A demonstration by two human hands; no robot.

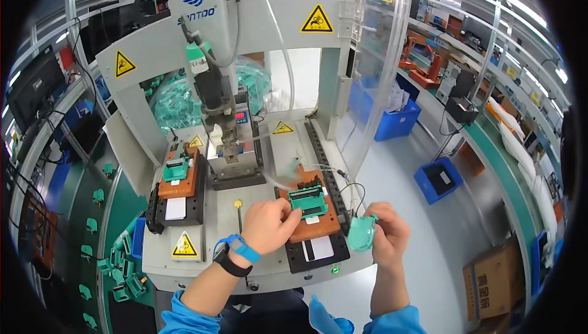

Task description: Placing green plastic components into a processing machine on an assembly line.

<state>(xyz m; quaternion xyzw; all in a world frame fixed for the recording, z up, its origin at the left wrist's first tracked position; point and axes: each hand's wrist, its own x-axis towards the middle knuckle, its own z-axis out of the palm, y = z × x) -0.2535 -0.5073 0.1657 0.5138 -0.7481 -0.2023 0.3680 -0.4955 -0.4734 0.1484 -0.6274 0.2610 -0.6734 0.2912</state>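
Note:
My left hand (269,224), with a blue band and a dark watch on its wrist, has curled fingers at the left edge of a green plastic housing (308,202). That open-topped housing sits in the orange-brown fixture block (315,229) on the right of the machine. To the right of the block, my right hand (392,234) grips a rounded green plastic cover (361,234) between thumb and fingers, held in the air. A second green housing (176,169) rests on the left fixture block (179,181), away from both hands.
A screwdriving head (211,83) hangs over the machine's bed. A clear guard panel (383,46) stands at its right. Loose green housings (125,276) are heaped at the lower left. Blue bins (438,181) and a cardboard box (496,285) stand on the right floor.

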